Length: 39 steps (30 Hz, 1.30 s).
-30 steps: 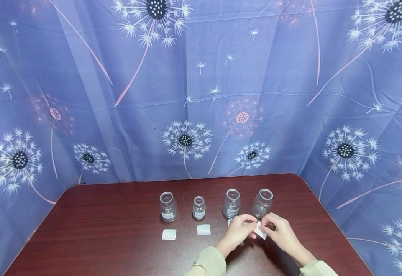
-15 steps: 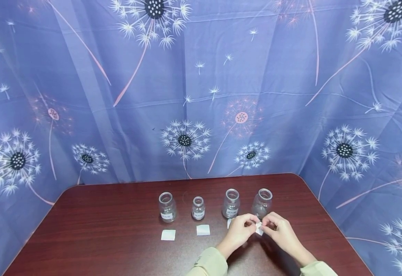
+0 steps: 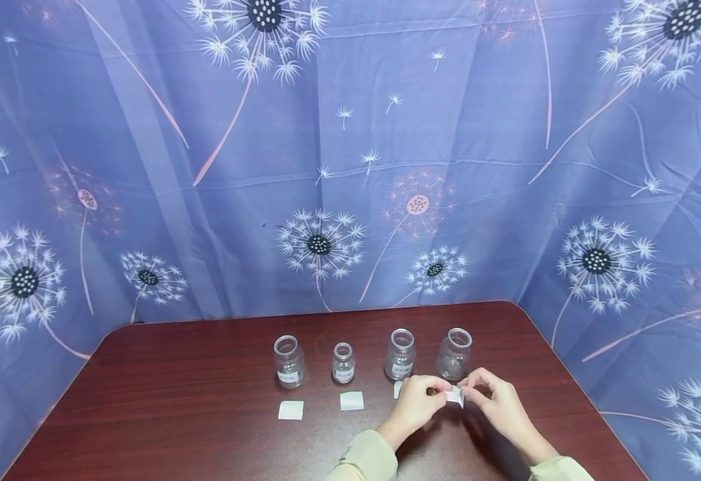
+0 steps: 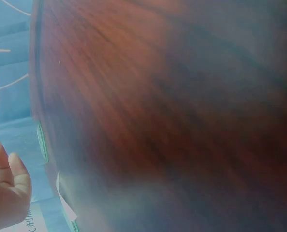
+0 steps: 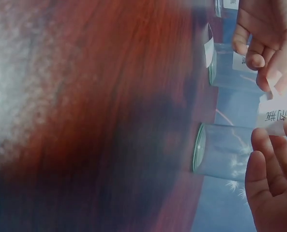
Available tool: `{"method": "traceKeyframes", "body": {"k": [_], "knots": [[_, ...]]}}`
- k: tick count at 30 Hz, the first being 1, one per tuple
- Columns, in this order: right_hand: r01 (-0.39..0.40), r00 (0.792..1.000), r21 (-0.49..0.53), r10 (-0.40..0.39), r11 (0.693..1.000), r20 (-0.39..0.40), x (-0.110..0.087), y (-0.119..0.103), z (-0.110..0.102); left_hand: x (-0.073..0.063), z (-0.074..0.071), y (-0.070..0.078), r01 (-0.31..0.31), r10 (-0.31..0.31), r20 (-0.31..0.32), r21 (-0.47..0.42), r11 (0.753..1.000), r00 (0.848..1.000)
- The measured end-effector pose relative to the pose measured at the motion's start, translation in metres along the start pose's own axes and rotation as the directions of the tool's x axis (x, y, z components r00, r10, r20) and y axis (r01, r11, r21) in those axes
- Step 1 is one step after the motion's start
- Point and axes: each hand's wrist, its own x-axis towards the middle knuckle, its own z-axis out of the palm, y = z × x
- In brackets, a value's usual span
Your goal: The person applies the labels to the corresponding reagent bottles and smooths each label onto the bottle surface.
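A small white paper label [image 3: 455, 396] with printed characters is held between both hands, just above the table in front of the rightmost jar. My left hand [image 3: 415, 404] pinches it at one edge, where a narrow white strip [image 5: 272, 86] stands up from the label in the right wrist view. My right hand [image 3: 500, 405] pinches the opposite edge between thumb and fingers. Behind the hands stands an open clear glass jar [image 3: 454, 359] with no label showing. To its left, another glass jar [image 3: 399, 354] bears a white label. Whether the strip is backing paper I cannot tell.
Further left stand a small labelled jar [image 3: 343, 363] and a larger labelled jar [image 3: 289, 361]. White paper pieces lie on the dark red table, one at the left [image 3: 291, 410], another in the middle [image 3: 352, 401]. A third piece [image 3: 397, 389] is partly behind the left hand. A blue dandelion-print curtain [image 3: 320, 167] surrounds the table.
The label, which hung slanting below the fingers, now stretches sideways between the hands. The fingertips came close together, then parted slightly. The head view has shifted a little; jars and paper pieces stay put.
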Motion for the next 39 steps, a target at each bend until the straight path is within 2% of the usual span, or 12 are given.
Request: {"method": "traceKeyframes", "body": {"k": [4,7,10,13,16,20,25,29,31,34,39], "knots": [[-0.061,0.997,-0.027,0.060,0.998,-0.045,0.001,0.002,-0.003,0.001,0.003,-0.001,-0.027,0.031,-0.065,0.067,0.997,0.997],[-0.087,0.994,-0.032,0.084,0.996,-0.074,0.001,0.003,-0.006,0.003,0.006,-0.001,-0.023,0.035,-0.100,0.116,0.993,0.994],[-0.089,0.992,-0.041,0.085,0.995,-0.096,0.001,0.004,-0.010,0.003,0.009,-0.001,0.009,0.007,-0.098,0.166,0.986,0.995],[-0.083,0.991,-0.052,0.076,0.995,-0.111,0.001,0.004,-0.012,0.004,0.011,-0.001,0.029,-0.011,-0.071,0.257,0.966,0.997],[-0.072,0.990,-0.070,0.063,0.995,-0.127,0.002,0.004,-0.013,0.005,0.012,0.000,0.037,-0.021,-0.045,0.376,0.926,0.999],[-0.068,0.989,-0.095,0.054,0.993,-0.139,0.003,0.004,-0.012,0.007,0.012,0.000,0.030,-0.021,-0.022,0.515,0.856,1.000],[-0.089,0.987,-0.096,0.075,0.991,-0.142,0.002,0.007,-0.010,0.007,0.012,-0.003,0.025,-0.029,-0.005,0.636,0.772,1.000],[-0.087,0.987,-0.092,0.073,0.992,-0.145,0.001,0.008,-0.008,0.006,0.011,-0.006,0.013,-0.030,0.012,0.692,0.722,0.999],[-0.077,0.988,-0.092,0.063,0.993,-0.143,0.001,0.008,-0.008,0.005,0.010,-0.007,0.007,-0.023,0.014,0.699,0.715,1.000],[-0.066,0.990,-0.100,0.053,0.993,-0.129,0.000,0.007,-0.009,0.006,0.009,-0.007,-0.015,0.010,0.011,0.686,0.727,1.000],[-0.067,0.995,-0.079,0.060,0.995,-0.084,-0.001,0.006,-0.010,0.009,0.006,-0.006,-0.082,0.100,0.004,0.608,0.790,0.995]]}}
